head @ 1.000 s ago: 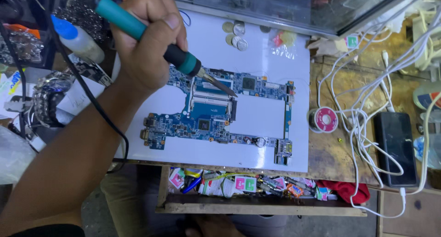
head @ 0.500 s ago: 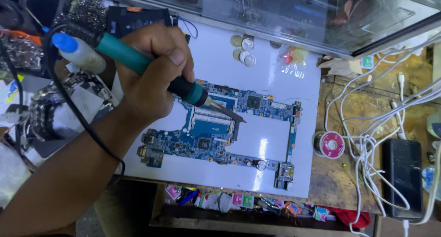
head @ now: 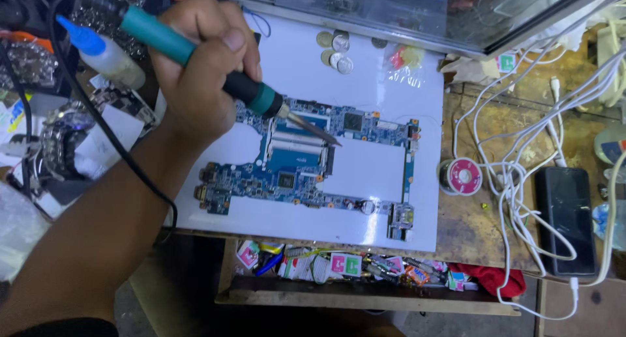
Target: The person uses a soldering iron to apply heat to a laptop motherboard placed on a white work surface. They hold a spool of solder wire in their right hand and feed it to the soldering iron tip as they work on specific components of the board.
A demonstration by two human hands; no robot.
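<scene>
My left hand [head: 195,69] grips a soldering iron [head: 169,40] with a teal and black handle, held like a pen. Its metal tip [head: 319,133] points down to the right and touches or hovers just over a blue laptop circuit board [head: 293,174], near the long connector slots in the middle. The board lies flat on a white sheet [head: 391,102]. The iron's black cord [head: 98,122] loops down past my forearm. My right hand is out of view.
Coins [head: 336,50] lie at the sheet's top edge. A pink solder spool [head: 460,176], tangled white cables [head: 508,180] and a black phone [head: 566,216] sit to the right. A blue-capped bottle [head: 107,50] lies left. Below is an open drawer of small packets [head: 339,265].
The view has shifted a little. My left hand keeps the iron's tip at about the same spot on the board's middle.
</scene>
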